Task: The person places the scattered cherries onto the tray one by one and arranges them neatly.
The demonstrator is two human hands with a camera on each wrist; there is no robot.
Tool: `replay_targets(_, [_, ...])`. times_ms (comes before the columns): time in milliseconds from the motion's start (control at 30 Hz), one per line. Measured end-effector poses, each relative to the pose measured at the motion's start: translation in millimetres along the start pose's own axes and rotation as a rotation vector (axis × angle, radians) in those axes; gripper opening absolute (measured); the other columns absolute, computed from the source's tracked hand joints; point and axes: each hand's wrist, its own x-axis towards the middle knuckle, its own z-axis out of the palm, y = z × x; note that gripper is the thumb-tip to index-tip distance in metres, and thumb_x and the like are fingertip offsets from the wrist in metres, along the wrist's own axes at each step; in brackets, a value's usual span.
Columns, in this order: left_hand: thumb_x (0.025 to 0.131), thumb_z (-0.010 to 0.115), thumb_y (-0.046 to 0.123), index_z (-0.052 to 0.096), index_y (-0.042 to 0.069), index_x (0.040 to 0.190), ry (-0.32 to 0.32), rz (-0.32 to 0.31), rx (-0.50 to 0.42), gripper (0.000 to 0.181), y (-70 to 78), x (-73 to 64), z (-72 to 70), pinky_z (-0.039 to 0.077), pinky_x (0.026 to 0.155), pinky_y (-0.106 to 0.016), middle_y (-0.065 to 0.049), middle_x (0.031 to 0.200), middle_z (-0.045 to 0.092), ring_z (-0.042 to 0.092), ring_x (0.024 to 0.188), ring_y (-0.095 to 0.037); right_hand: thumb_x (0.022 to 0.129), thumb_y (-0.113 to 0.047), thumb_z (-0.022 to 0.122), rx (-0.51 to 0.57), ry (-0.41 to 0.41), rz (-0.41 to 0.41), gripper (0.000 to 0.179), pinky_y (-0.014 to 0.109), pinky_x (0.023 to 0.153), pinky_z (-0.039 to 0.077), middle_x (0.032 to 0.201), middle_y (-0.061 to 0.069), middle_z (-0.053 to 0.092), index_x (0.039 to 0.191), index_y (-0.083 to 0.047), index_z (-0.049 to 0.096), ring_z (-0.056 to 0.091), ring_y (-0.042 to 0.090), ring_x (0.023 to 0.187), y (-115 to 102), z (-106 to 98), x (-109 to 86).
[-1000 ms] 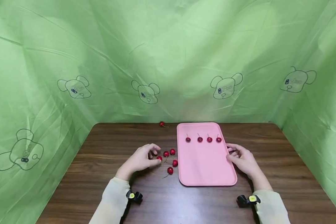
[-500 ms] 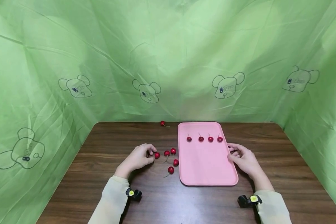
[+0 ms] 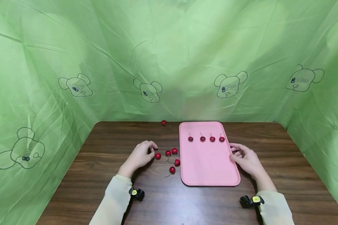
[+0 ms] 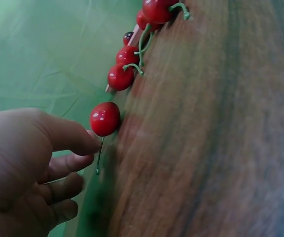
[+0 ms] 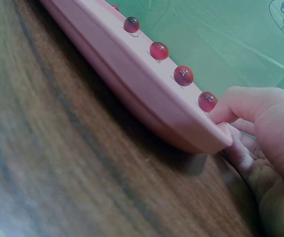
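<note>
In the head view my left hand (image 3: 140, 156) is beside the nearest red cherry (image 3: 157, 156), thumb and fingers slightly apart. Its thumb tip is close to that cherry's green stem (image 4: 99, 160) in the left wrist view; whether they touch I cannot tell. Farther right, my right hand (image 3: 246, 159) grips the right rim of a pink tray (image 3: 208, 168), thumb on top and fingers under the edge. A row of several cherries (image 3: 212, 139) lies across the tray's far part, stems pointing away. Loose cherries (image 3: 172, 170) lie between my left hand and the tray.
One more cherry (image 3: 164, 122) lies at the back edge of the dark wooden table (image 3: 107, 137). A green cloth (image 3: 186, 56) with bear-head drawings hangs behind and along both sides. Black wrist cameras (image 3: 139, 194) sit on both sleeves.
The cherry by my left hand has shifted slightly left and away. My left fingers have drawn back from it a little. My right hand stays on the tray's rim.
</note>
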Motion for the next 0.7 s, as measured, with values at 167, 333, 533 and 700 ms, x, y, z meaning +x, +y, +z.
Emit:
replay_targets(167, [0.088,0.069,0.006,0.072,0.016,0.098,-0.020,-0.020,-0.055,0.015,0.5,-1.7,-2.4,0.050,0.069,-0.031,0.006,0.088,0.065,0.057,0.071,-0.010,0.099,-0.010,0.078,0.014,-0.003,-0.002,0.049,0.023,0.075,0.054,0.120,0.017,0.070,0.146,-0.002,0.065,0.067,0.016,0.092,-0.2,-0.8,-0.2])
replay_targets(333, [0.084,0.073,0.010,0.069,0.018,0.096,-0.054,-0.022,-0.056,0.014,1.4,-4.7,-6.0,0.047,0.067,-0.028,0.003,0.086,0.061,0.052,0.069,-0.007,0.099,-0.011,0.078,0.030,-0.007,-0.003,0.050,0.023,0.075,0.054,0.120,0.018,0.070,0.146,-0.001,0.065,0.067,0.015,0.091,-0.4,-0.8,0.2])
replay_targets(533, [0.087,0.079,0.018,0.068,0.016,0.099,-0.123,-0.040,-0.089,0.017,3.8,-9.1,-8.3,0.047,0.062,-0.027,0.008,0.080,0.062,0.054,0.063,-0.006,0.098,-0.010,0.078,0.030,-0.006,0.008,0.050,0.023,0.076,0.055,0.120,0.016,0.069,0.146,-0.004,0.065,0.067,0.018,0.092,0.1,-0.2,-0.3])
replay_targets(700, [0.086,0.085,0.023,0.068,0.015,0.101,-0.135,-0.033,-0.089,0.024,5.6,-8.9,-5.8,0.050,0.066,-0.027,0.008,0.082,0.064,0.059,0.070,-0.006,0.098,-0.010,0.077,0.022,-0.002,0.001,0.050,0.024,0.076,0.055,0.120,0.017,0.069,0.146,-0.003,0.065,0.067,0.019,0.093,0.0,-1.1,0.0])
